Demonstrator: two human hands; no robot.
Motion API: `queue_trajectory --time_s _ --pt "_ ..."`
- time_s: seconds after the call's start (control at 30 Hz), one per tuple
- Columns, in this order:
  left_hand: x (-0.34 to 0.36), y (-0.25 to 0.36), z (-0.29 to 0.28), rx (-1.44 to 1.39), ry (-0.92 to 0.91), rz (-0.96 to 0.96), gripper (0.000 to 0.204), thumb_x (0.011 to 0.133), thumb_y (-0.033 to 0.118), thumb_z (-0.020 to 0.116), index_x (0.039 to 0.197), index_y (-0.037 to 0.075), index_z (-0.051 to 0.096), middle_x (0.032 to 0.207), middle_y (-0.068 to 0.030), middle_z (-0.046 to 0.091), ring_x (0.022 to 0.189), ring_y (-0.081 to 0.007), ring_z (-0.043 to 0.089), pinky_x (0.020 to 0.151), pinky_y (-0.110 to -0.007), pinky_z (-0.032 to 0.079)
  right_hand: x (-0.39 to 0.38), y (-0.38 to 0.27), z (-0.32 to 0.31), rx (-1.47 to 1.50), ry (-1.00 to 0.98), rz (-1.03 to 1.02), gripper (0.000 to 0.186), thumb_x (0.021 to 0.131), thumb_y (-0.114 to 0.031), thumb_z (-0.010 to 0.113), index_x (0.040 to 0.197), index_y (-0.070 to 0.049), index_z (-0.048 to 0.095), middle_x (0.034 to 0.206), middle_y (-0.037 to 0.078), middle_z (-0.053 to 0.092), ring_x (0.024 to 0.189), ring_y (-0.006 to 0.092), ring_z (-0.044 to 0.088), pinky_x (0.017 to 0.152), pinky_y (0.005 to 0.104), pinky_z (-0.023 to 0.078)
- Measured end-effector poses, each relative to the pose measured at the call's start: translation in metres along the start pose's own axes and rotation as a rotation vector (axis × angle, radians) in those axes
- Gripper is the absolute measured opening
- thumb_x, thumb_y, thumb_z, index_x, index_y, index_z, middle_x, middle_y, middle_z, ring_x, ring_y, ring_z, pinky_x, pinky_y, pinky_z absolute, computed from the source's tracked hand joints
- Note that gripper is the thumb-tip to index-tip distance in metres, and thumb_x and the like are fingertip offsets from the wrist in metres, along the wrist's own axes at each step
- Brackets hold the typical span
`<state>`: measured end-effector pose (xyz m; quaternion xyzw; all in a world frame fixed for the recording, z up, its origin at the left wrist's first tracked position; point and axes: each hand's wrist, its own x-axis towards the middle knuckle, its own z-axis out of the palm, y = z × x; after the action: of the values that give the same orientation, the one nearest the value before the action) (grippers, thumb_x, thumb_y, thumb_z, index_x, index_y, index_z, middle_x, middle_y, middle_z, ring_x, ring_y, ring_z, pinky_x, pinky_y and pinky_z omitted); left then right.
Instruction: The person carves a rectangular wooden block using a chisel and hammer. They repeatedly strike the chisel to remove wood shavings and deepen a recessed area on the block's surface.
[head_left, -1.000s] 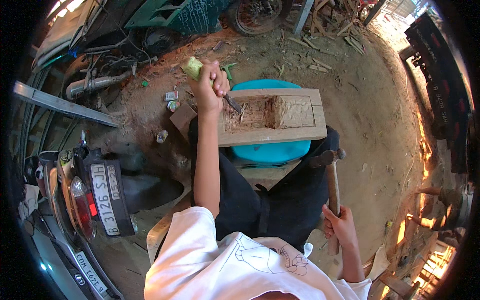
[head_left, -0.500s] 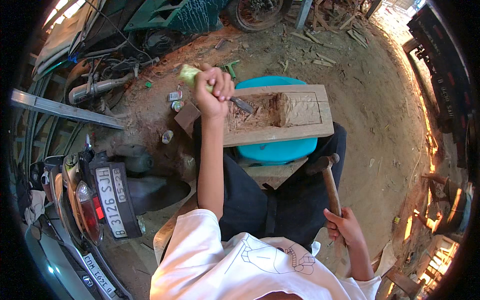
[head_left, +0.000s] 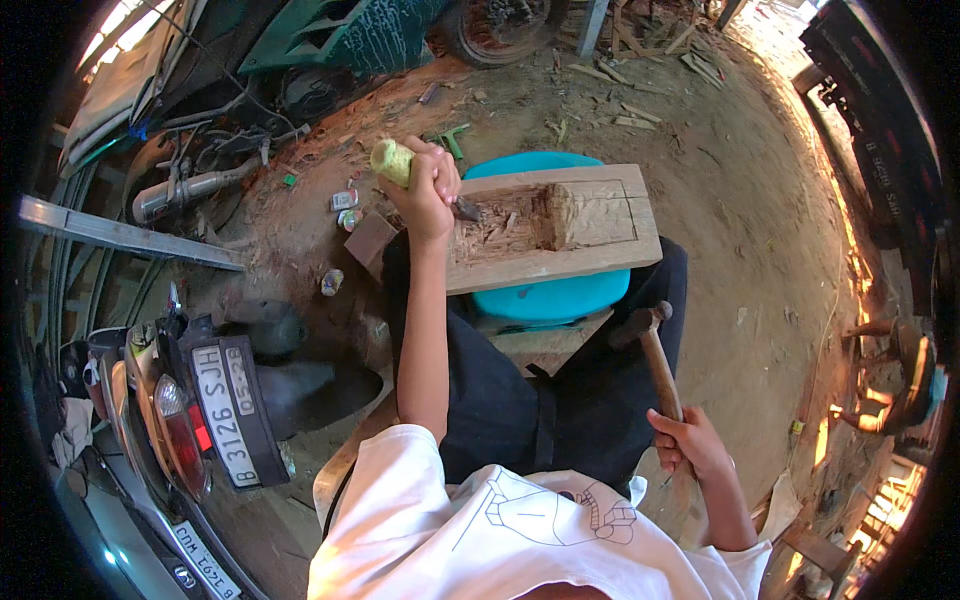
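Seen from above by the head camera, a seated person in a white shirt and dark trousers works over a pale wooden plank (head_left: 590, 215) that lies across a turquoise plastic stool (head_left: 560, 295) between the knees. A rough hollow is cut into the left half of the plank, full of splinters and chips, while the right half is smooth, with lines drawn on it.

At the plank's left edge, the left hand (head_left: 425, 190) is wrapped tightly around a chisel (head_left: 400, 165), fingers pressed closed about its yellow-green handle. The handle sticks up and to the left of the fist, and the dark metal blade slants down to the right, its tip at the left end of the hollow.

Low and to the right, well apart from the plank, the right hand (head_left: 690, 440) grips the lower end of a hammer (head_left: 650, 345) by its wooden shaft, fingers closed around it. The dark head points up toward the stool's near right side.

Reddish dirt floor (head_left: 740, 180) littered with wood scraps surrounds the stool. At the left stands the rear of a motorbike (head_left: 200, 400) with a number plate.
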<state>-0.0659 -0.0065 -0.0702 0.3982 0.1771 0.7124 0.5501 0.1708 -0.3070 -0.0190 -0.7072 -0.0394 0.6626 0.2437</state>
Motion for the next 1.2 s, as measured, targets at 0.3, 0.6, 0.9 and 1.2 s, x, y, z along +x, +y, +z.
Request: queue_trajectory --time_s 0.3,0.6,0.9,1.2 --pt "-0.009 -0.004 0.011 -0.179 0.014 -0.104 0.024 0.078 0.005 0.05 0.061 0.011 0.033 0.044 0.0018 0.032 0.034 -0.0072 0.026 0.033 -0.023 0.022 -0.001 0.001 -0.002 0.015 -0.049 0.011 0.032 0.085 -0.02 0.064 0.073 -0.012 0.035 0.054 -0.004 0.035 0.041 0.0054 0.031 0.038 0.0248 0.026" --pt "-0.012 0.002 0.018 -0.033 -0.022 -0.076 0.026 0.082 0.012 0.05 0.063 0.012 0.032 0.044 0.0019 0.029 0.035 -0.0083 0.025 0.034 -0.024 0.022 -0.003 -0.002 0.002 -0.001 -0.028 0.012 0.033 0.085 -0.02 0.064 0.074 -0.013 0.034 0.054 -0.004 0.035 0.042 0.0059 0.032 0.039 0.025 0.027" --pt "-0.033 -0.01 0.052 -0.157 -0.135 -0.129 0.026 0.084 0.006 0.053 0.063 0.01 0.038 0.045 0.0017 0.036 0.034 -0.006 0.03 0.033 -0.022 0.024 0.002 0.004 -0.004 -0.028 -0.091 0.015 0.031 0.086 -0.023 0.063 0.074 -0.011 0.037 0.057 -0.003 0.038 0.044 0.0082 0.036 0.04 0.026 0.029" --pt "-0.044 -0.016 0.064 0.02 -0.166 -0.044 0.028 0.085 0.013 0.053 0.064 0.012 0.034 0.043 0.0023 0.03 0.036 -0.0078 0.026 0.034 -0.023 0.022 0.002 0.003 0.0 -0.054 -0.087 0.044 0.03 0.085 -0.019 0.063 0.076 -0.012 0.036 0.056 -0.005 0.038 0.043 0.0051 0.035 0.039 0.0228 0.028"
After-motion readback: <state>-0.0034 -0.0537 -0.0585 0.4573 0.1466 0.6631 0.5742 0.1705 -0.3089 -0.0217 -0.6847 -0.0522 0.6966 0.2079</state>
